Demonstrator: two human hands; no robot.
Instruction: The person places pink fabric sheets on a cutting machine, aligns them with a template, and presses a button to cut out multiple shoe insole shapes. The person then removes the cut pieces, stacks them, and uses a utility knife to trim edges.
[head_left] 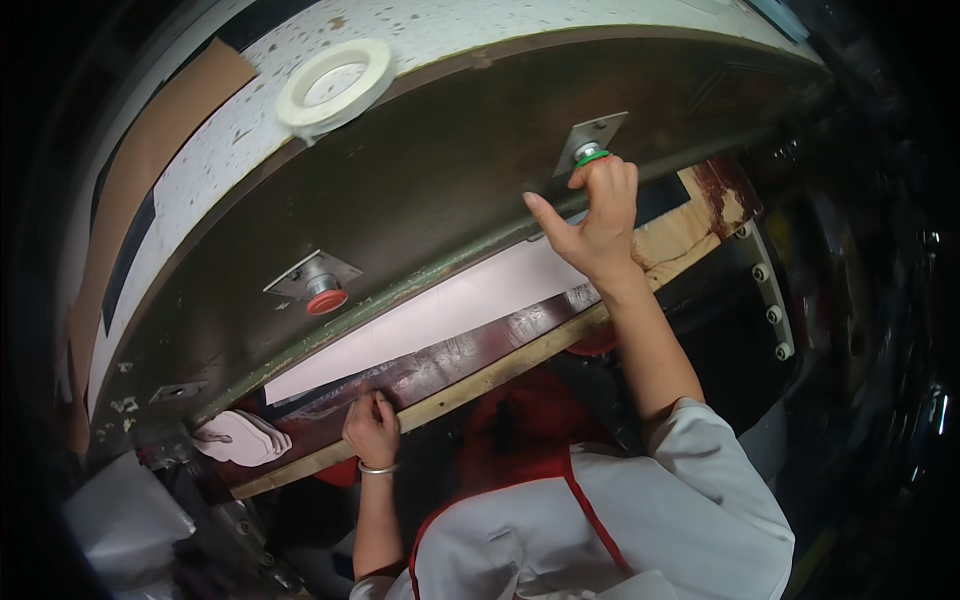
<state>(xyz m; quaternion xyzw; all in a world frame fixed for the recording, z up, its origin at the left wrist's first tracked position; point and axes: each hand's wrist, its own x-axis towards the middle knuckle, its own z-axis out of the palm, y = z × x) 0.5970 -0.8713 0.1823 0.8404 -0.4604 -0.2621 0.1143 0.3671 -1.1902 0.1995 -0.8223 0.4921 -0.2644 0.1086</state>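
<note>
Grey cloth edged in red, the wearer's shirt [620, 530], lies closest to my remote viewpoint. Just beyond it I have the left hand [371, 430], a metal bracelet [377, 469] at its wrist, over the pale wooden strip [500, 372] that borders a dark red board [450, 355]. Its fingers are curled in loosely, and I cannot tell whether anything is between them. Off to the left of that hand I see a small stack of pale pink cut-outs [240, 440] with rounded outlines, overlapping at the end of the board. Past the hand, a long pale pink sheet [440, 315] lies along the board and runs up to the lower edge of a dark green panel [430, 150]. On the right, the other forearm reaches across the strip, and I see the right hand [603, 215] at a green button [592, 158] on a metal plate: its fingers bend over the button, touching it, without wrapping round it, and the thumb stands well apart. I find a red button [326, 300] on the same panel, further left, with neither hand on it. Farthest off, a roll of white tape [375, 80] lies at the edge of a speckled white top [230, 130], near a brown cardboard strip [170, 140].
</note>
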